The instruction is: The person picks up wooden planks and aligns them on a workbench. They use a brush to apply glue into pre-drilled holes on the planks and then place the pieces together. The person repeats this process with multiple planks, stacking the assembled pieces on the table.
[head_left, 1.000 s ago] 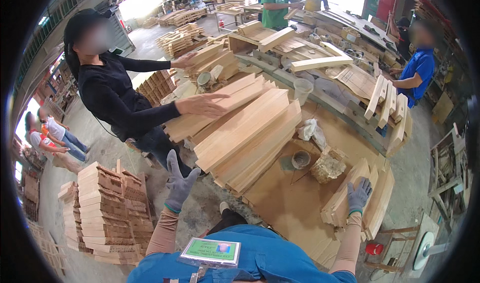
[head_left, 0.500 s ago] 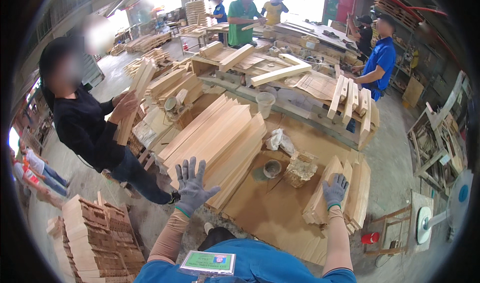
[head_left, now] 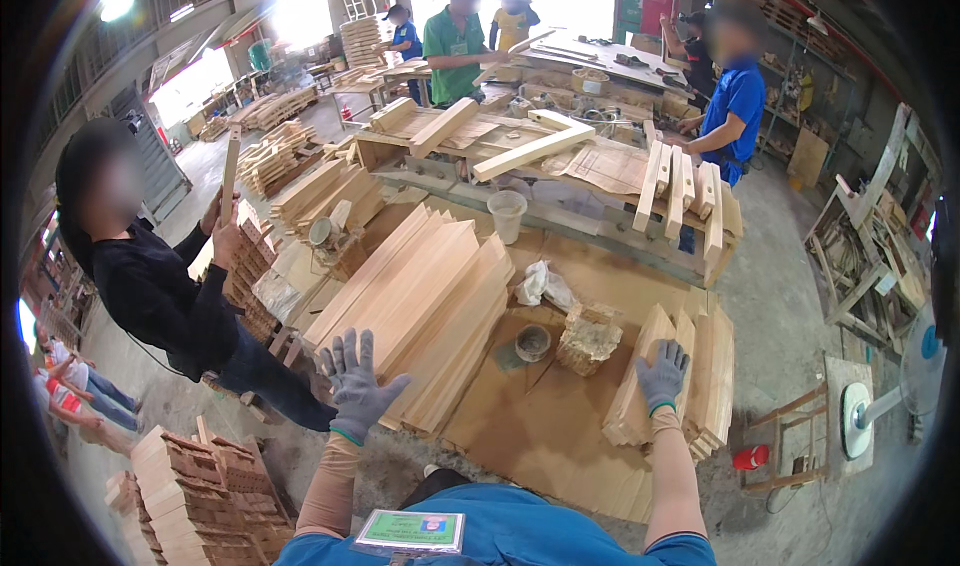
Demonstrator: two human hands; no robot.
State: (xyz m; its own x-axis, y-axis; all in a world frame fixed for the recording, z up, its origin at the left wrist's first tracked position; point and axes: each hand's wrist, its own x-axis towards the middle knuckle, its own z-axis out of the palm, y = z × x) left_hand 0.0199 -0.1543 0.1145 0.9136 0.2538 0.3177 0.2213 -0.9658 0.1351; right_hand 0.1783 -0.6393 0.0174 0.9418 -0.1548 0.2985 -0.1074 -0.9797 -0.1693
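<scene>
My left hand, in a grey glove, is spread open over the near end of a long stack of pale wooden boards. Nothing is in it; whether it touches the boards I cannot tell. To the right, my gloved right hand is over a smaller stack of wooden pieces, fingers stretched out and holding nothing. More pieces lie close beside that hand. Between the two stacks, on brown cardboard, are a small pot, a rough block and a crumpled white bag.
A co-worker in black stands at the left holding a wooden piece. Ahead is a workbench with timber on it and a white bucket beside it. Stacked wood stands at the near left; a fan and red container are right.
The view has shifted slightly. My hands stay open over the same stacks, the left a little lower in the picture. The co-worker in black now holds the wooden piece more upright.
</scene>
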